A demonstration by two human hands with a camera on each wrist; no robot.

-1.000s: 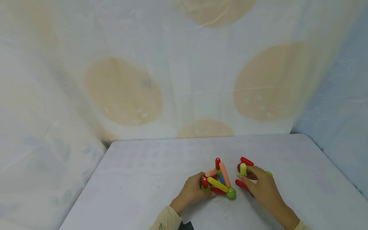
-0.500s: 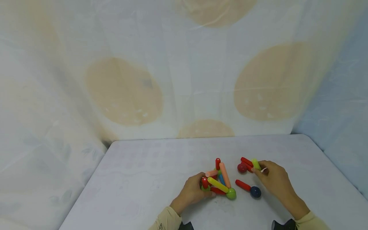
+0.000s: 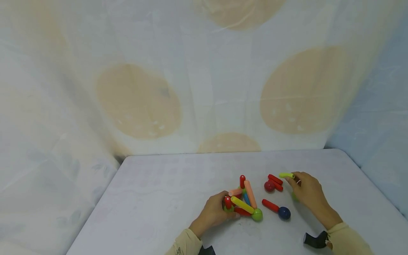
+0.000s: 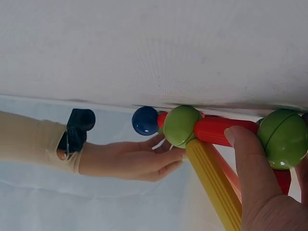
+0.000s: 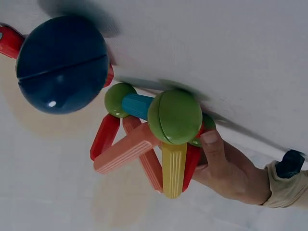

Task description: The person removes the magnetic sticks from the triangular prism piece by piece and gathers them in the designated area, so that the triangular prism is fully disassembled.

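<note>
The left hand [image 3: 213,213] half hides the ribbed rod-and-ball frame [image 3: 243,200] its fingers grip near the desk's [image 3: 159,198] front edge. Rightwards, a glossy blue ball [image 3: 284,213]; the right hand [image 3: 307,193] pinches a yellow-green rod [image 3: 286,175].

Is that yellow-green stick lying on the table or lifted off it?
Lifted. The right hand pinches the yellow-green stick at its fingertips, roughly level, above the red sticks on the table.

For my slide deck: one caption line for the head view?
Left hand steadies a rod-and-ball structure; right hand pinches a lime rod.
</note>
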